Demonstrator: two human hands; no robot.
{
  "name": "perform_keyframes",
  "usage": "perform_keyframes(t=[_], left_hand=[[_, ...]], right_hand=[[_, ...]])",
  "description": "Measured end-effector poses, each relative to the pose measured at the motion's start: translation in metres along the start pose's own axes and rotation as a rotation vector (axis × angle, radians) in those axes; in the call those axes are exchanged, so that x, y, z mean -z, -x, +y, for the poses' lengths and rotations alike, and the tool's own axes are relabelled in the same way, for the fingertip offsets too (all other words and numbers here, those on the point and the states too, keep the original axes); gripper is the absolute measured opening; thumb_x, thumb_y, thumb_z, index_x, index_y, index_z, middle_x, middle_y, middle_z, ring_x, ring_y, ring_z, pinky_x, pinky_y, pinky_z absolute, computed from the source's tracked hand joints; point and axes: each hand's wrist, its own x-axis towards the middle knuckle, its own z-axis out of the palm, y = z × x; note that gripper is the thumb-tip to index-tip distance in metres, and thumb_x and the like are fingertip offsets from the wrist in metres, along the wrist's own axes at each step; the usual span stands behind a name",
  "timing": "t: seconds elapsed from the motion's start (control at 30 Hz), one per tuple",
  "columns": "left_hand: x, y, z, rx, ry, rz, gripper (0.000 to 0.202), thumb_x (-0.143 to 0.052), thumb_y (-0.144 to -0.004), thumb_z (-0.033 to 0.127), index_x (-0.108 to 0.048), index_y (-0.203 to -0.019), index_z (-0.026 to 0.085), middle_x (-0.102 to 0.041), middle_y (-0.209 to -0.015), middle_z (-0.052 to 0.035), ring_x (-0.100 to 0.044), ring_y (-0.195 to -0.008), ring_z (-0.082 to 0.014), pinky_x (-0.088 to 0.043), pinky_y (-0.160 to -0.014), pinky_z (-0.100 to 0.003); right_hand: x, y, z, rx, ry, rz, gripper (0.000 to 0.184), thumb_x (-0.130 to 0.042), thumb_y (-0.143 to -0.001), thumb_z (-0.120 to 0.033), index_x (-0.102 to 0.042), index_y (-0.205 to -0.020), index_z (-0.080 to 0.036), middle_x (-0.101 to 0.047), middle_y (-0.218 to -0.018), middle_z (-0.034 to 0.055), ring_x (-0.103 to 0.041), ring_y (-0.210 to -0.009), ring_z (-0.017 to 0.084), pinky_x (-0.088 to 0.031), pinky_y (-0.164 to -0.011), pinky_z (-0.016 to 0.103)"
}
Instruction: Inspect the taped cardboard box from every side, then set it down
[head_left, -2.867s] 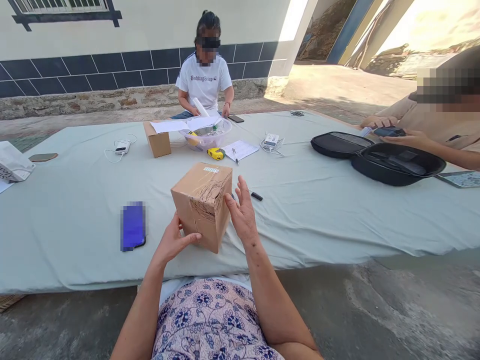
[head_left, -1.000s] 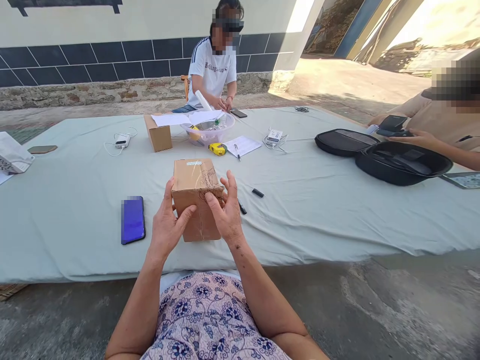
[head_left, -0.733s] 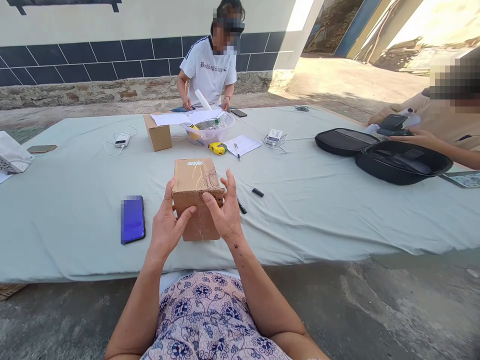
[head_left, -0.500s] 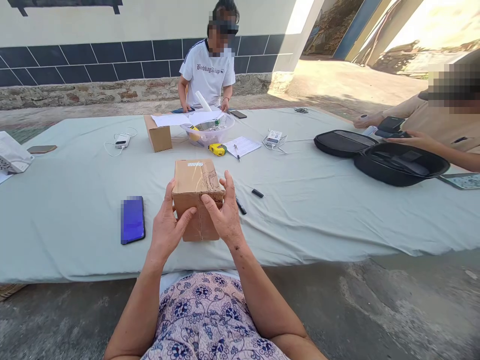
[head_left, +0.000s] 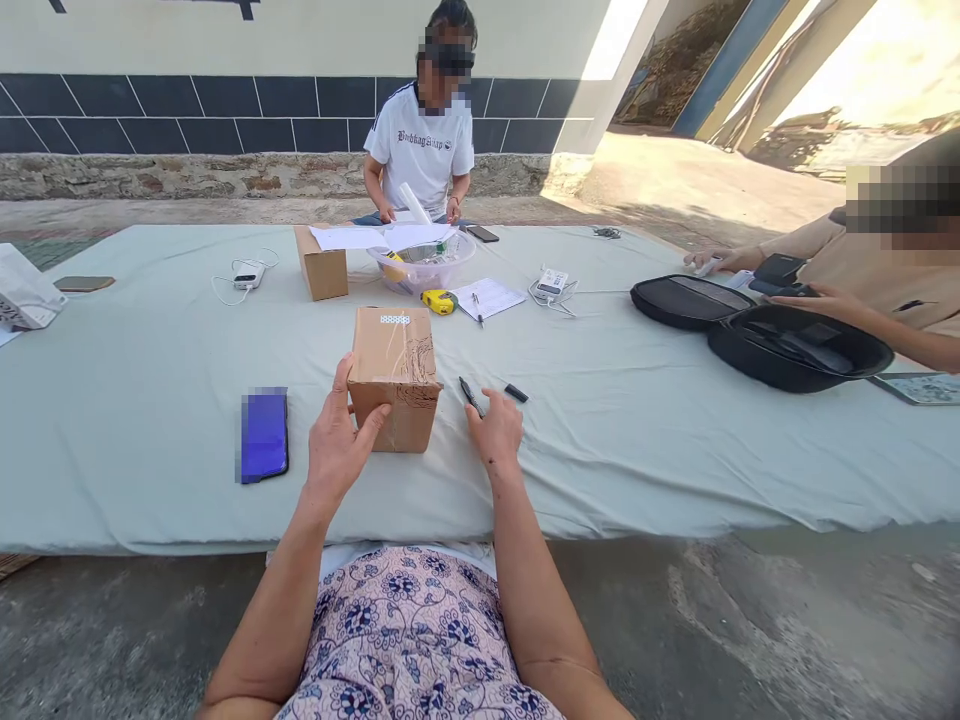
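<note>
A brown cardboard box (head_left: 393, 350) stands on the cloth before me, with dark scribbled lines and a small white printed mark on its top. My left hand (head_left: 341, 430) grips its left side, thumb on the near face and fingers along the side. To the right of the box, my right hand (head_left: 496, 425) is low over an uncapped black marker (head_left: 469, 392). Its fingers are bent and apart around the marker's rear end, with no firm grip showing. The black marker cap (head_left: 516, 393) lies just beyond those fingers.
A phone (head_left: 264, 435) lies left of the box. Farther back are a second box (head_left: 326, 275), a plastic basket (head_left: 420, 278), a yellow tape measure (head_left: 439, 302) and a paper with a pen (head_left: 478, 308). A black case (head_left: 799, 345) lies open at right. Two people sit around the table.
My right hand has left the box and moved right and down to the marker. My left hand stays on the box, whose near face is now more exposed.
</note>
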Motion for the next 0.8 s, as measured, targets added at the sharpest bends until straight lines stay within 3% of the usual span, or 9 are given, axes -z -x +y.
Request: perform_keyframes(t=[0.13, 0.23, 0.37, 0.43, 0.53, 0.6, 0.67, 0.8], left_hand=[[-0.003, -0.001, 0.0, -0.016, -0.02, 0.02, 0.079, -0.066, -0.093, 0.042, -0.026, -0.161, 0.036, -0.064, -0.145, -0.0082, -0.072, -0.109, -0.0276, -0.056, -0.092, -0.044], [-0.005, -0.003, -0.001, -0.023, -0.041, 0.027, 0.078, -0.065, -0.093, 0.042, -0.026, -0.161, 0.036, -0.065, -0.144, -0.0076, -0.073, -0.107, -0.0268, -0.057, -0.089, -0.043], [-0.007, -0.005, -0.003, -0.034, -0.061, 0.037, 0.078, -0.065, -0.094, 0.043, -0.027, -0.161, 0.035, -0.066, -0.141, -0.0084, -0.073, -0.107, -0.0277, -0.058, -0.086, -0.042], [-0.008, -0.006, -0.004, -0.031, -0.071, 0.038, 0.078, -0.065, -0.094, 0.043, -0.027, -0.161, 0.034, -0.068, -0.139, -0.0087, -0.073, -0.107, -0.0282, -0.058, -0.085, -0.043], [-0.007, -0.007, -0.005, -0.02, -0.086, 0.033, 0.079, -0.065, -0.093, 0.044, -0.027, -0.162, 0.034, -0.069, -0.137, -0.0085, -0.073, -0.104, -0.0287, -0.058, -0.085, -0.044], [-0.007, -0.008, -0.005, -0.015, -0.085, 0.026, 0.08, -0.065, -0.093, 0.043, -0.026, -0.162, 0.035, -0.068, -0.139, -0.0079, -0.073, -0.102, -0.0283, -0.058, -0.086, -0.045], [-0.006, -0.009, -0.004, -0.007, -0.077, 0.017, 0.08, -0.065, -0.093, 0.041, -0.025, -0.162, 0.036, -0.068, -0.14, -0.0069, -0.074, -0.101, -0.0278, -0.057, -0.087, -0.046], [-0.005, -0.011, -0.004, 0.006, -0.059, 0.006, 0.081, -0.065, -0.093, 0.043, -0.023, -0.163, 0.037, -0.07, -0.136, -0.0067, -0.074, -0.099, -0.028, -0.057, -0.087, -0.046]], right_hand=[[-0.003, 0.005, 0.009, -0.058, 0.075, -0.014, 0.025, -0.062, -0.084, -0.027, -0.073, -0.105, -0.018, -0.068, -0.109, 0.0175, -0.057, -0.118, 0.036, -0.039, -0.106, 0.057], [0.001, 0.007, 0.003, -0.057, 0.034, -0.039, 0.033, -0.054, -0.084, -0.024, -0.073, -0.111, -0.016, -0.064, -0.089, 0.0093, -0.06, -0.093, 0.028, -0.047, -0.093, 0.046], [0.021, 0.019, -0.022, 0.025, -0.12, -0.09, 0.045, -0.042, -0.092, -0.03, -0.067, -0.128, -0.019, -0.054, -0.077, 0.0001, -0.052, -0.07, 0.019, -0.049, -0.071, 0.033], [0.037, 0.033, -0.04, 0.116, -0.219, -0.109, 0.041, -0.04, -0.097, -0.037, -0.07, -0.122, -0.024, -0.054, -0.081, -0.0003, -0.048, -0.067, 0.015, -0.048, -0.069, 0.03], [0.065, 0.061, -0.068, 0.412, -0.565, -0.172, 0.028, -0.053, -0.098, -0.037, -0.075, -0.113, -0.027, -0.06, -0.094, 0.0021, -0.05, -0.069, 0.013, -0.048, -0.071, 0.03], [0.079, 0.078, -0.083, 0.527, -0.573, -0.266, 0.028, -0.067, -0.093, -0.031, -0.073, -0.121, -0.029, -0.062, -0.103, 0.0033, -0.057, -0.076, 0.014, -0.051, -0.074, 0.03], [0.085, 0.089, -0.091, 0.614, -0.57, -0.325, 0.033, -0.069, -0.092, -0.026, -0.071, -0.125, -0.031, -0.062, -0.101, 0.0029, -0.059, -0.075, 0.014, -0.052, -0.07, 0.029], [0.078, 0.092, -0.095, 0.805, -0.466, -0.282, 0.031, -0.063, -0.095, -0.016, -0.071, -0.123, -0.028, -0.068, -0.099, 0.0041, -0.065, -0.081, 0.017, -0.055, -0.072, 0.03]])
